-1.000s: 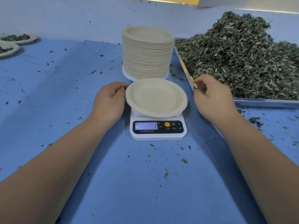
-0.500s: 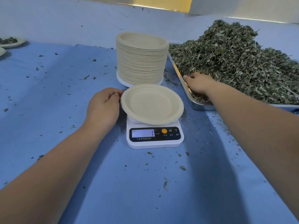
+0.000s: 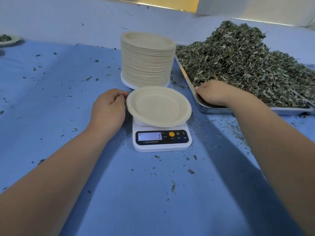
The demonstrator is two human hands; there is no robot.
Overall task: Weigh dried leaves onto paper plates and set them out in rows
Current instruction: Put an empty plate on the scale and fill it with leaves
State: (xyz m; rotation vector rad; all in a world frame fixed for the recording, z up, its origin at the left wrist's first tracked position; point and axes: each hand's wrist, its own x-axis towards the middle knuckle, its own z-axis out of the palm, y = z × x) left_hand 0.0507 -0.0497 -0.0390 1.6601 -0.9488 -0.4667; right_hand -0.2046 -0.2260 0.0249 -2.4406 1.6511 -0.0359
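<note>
An empty paper plate (image 3: 158, 106) lies on a white kitchen scale (image 3: 162, 139) at the middle of the blue table. My left hand (image 3: 108, 108) pinches the plate's left rim. My right hand (image 3: 216, 94) reaches into the near left corner of a steel tray (image 3: 289, 110) heaped with dried green leaves (image 3: 247, 65); its fingers curl down into the leaves and their tips are hidden. A tall stack of paper plates (image 3: 147, 59) stands just behind the scale.
A filled plate (image 3: 7, 40) sits at the far left edge. Leaf crumbs are scattered over the blue table cover (image 3: 59, 99). A pale wall runs along the back.
My right hand has moved from beside the scale to the tray corner and sunk into the leaves. The left hand has stayed at the plate's rim.
</note>
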